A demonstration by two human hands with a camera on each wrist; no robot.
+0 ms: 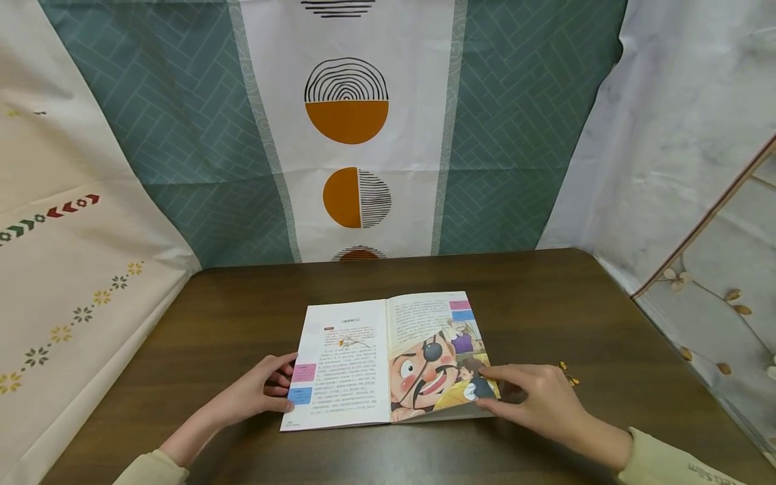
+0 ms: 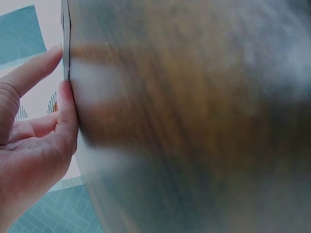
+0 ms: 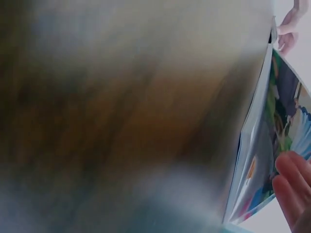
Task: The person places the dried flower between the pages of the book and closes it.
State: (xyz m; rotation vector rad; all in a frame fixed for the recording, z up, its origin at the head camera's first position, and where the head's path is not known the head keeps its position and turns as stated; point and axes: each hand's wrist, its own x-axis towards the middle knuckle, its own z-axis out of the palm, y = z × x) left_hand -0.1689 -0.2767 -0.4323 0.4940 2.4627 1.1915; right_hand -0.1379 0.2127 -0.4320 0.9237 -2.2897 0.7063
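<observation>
An open picture book [image 1: 388, 360] lies flat on a dark wooden table [image 1: 545, 303]. Its left page is text; its right page shows a cartoon pirate face. My left hand [image 1: 269, 391] rests against the book's left edge [image 2: 65, 48], by the pink and blue tabs, with relaxed fingers [image 2: 68, 111] touching it. My right hand [image 1: 521, 394] is at the right page's outer edge. Its index finger lies on the picture and its thumb is at the lower edge, pinching the page. In the right wrist view the page [image 3: 272, 145] stands slightly lifted beside my fingertips [image 3: 291, 184].
A small golden object [image 1: 568, 374] lies on the table just beyond my right hand. A patterned curtain [image 1: 345, 121] hangs behind the table, and cloth covers both sides. Bare tabletop surrounds the book.
</observation>
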